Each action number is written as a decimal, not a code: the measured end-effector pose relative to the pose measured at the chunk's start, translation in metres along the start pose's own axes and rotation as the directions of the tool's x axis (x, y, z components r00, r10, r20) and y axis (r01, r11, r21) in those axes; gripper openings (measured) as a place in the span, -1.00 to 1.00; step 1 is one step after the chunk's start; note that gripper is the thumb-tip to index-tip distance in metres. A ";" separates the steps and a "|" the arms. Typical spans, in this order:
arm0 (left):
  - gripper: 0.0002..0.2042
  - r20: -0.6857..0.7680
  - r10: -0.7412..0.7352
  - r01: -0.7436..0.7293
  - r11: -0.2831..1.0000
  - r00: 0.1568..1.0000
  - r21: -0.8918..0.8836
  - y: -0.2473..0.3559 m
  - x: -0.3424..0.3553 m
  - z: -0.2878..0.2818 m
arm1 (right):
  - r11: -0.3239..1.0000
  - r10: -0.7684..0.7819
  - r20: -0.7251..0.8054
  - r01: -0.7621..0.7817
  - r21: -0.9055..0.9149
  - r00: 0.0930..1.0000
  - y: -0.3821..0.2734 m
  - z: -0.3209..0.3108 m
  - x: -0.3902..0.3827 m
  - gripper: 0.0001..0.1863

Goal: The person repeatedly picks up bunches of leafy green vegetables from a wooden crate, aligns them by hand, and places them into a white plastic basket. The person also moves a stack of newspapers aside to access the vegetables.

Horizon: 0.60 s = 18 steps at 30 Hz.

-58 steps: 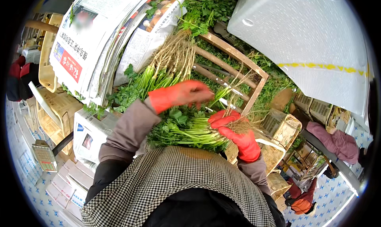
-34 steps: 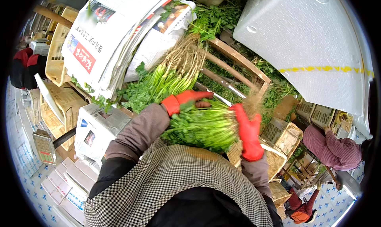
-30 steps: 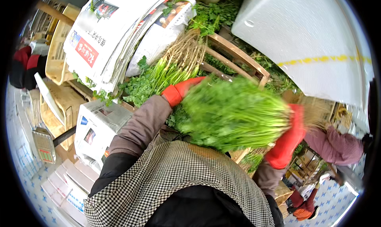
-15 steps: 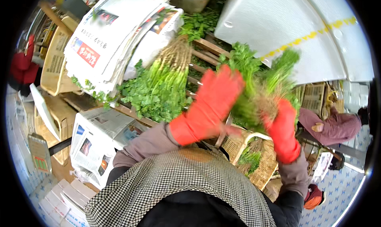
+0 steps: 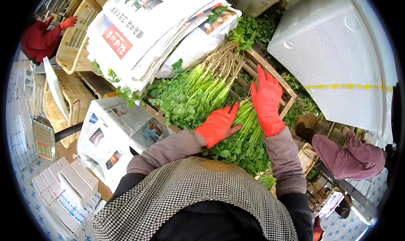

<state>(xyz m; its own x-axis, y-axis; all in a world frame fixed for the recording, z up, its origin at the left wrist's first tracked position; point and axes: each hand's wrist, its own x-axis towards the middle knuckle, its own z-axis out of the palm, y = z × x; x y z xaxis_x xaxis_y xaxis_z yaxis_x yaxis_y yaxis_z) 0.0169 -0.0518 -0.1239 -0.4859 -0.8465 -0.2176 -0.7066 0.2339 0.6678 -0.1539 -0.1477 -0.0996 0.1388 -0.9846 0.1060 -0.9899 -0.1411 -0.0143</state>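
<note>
My left hand [image 5: 217, 127], in a red glove, touches the lower bunch of leafy greens [image 5: 244, 144], its thumb apart and fingers stretched. My right hand [image 5: 267, 99], also red-gloved, lies over that bunch's upper, stem end with fingers extended; that end is partly hidden beneath it. Another bunch [image 5: 198, 85], with long pale roots pointing up, lies to the left. Both bunches rest across a slatted wooden frame [image 5: 286, 96], with loose leaves below it.
Newspaper stack [image 5: 139, 34] behind left; wrapped newspapers [image 5: 105, 135] near left. Foam box [image 5: 329, 47] at right. Plastic crates [image 5: 74, 47], scale [image 5: 43, 142] and boards [image 5: 63, 190] at left. Co-worker in red [image 5: 40, 40] at far left; another in pink [image 5: 350, 156] at right.
The lifted bunch was swung over and turned; it now lies beside the other with its leaves toward me. My hands came down onto it. The red-sleeved co-worker's hand now reaches toward a crate.
</note>
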 end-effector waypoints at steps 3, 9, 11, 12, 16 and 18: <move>-0.42 -0.169 0.237 -0.252 0.965 0.957 -0.071 -0.030 -0.014 -0.023 | 0.720 0.079 0.581 -0.450 0.529 0.810 -0.020 0.001 0.024 -0.31; -0.45 -0.585 -0.027 0.217 0.941 0.811 0.258 -0.062 0.009 -0.056 | 0.555 0.360 0.458 -0.581 0.595 0.813 -0.070 0.076 0.004 -0.39; -0.42 -0.597 -0.050 0.226 0.948 0.801 0.223 -0.056 0.010 -0.051 | 0.510 0.400 0.366 -0.536 0.672 0.840 -0.058 0.085 -0.014 -0.39; -0.43 -0.629 -0.024 0.240 0.935 0.777 0.260 -0.051 0.007 -0.046 | 0.514 0.425 0.291 -0.493 0.702 0.857 -0.051 0.082 -0.022 -0.38; -0.60 -0.568 -0.009 0.185 0.950 0.823 0.253 -0.039 -0.006 -0.030 | 0.083 0.191 0.622 -0.644 0.760 0.759 -0.027 0.047 -0.026 -0.38; -0.64 -0.567 0.000 0.138 0.970 0.824 0.201 -0.039 -0.008 -0.024 | -0.105 -0.043 0.616 -0.617 0.780 0.786 -0.025 0.034 -0.015 -0.51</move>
<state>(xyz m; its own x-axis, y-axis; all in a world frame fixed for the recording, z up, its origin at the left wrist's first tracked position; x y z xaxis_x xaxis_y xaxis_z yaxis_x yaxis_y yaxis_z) 0.0611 -0.0657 -0.1309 -0.1086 -0.9684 0.2244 -0.8559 0.2059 0.4744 -0.1308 -0.1325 -0.1346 0.1697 -0.8317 -0.5287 0.0414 0.5420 -0.8393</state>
